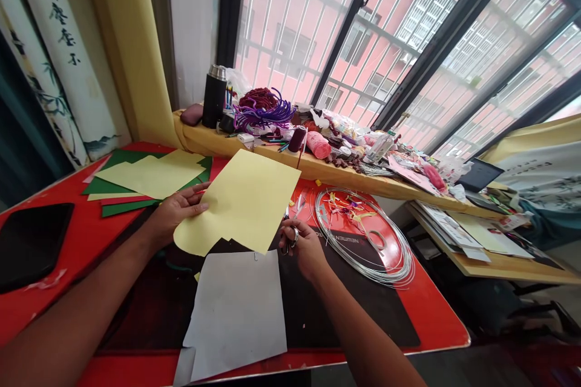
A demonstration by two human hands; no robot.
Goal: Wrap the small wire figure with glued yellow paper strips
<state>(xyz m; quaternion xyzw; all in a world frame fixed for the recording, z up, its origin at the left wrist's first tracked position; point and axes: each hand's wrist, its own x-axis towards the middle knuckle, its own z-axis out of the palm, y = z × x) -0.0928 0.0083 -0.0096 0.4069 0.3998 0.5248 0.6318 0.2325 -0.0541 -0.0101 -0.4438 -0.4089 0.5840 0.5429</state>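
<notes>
Pinched between thumb and fingers at its left edge, the yellow sheet (247, 199) is held by the left hand (188, 205), closed with only the paper's thickness in the grip. Fingers of the right hand (306, 248) are closed around the handles of the scissors (294, 237), beside the sheet's right edge (how far the blades stand apart, I cannot tell). The yellow sheet is raised above the table (438, 320), tilted, its lower edge notched and its lower left corner rounded.

Just below it, a white sheet (238, 314) lies mostly on the black mat (313, 326). Right of the right hand is a wire coil (411, 263), with paper scraps (338, 202) inside its loop. Beyond the left hand, yellow paper (152, 176) rests on green sheets (122, 210); a dark tablet (34, 248) lies at far left.
</notes>
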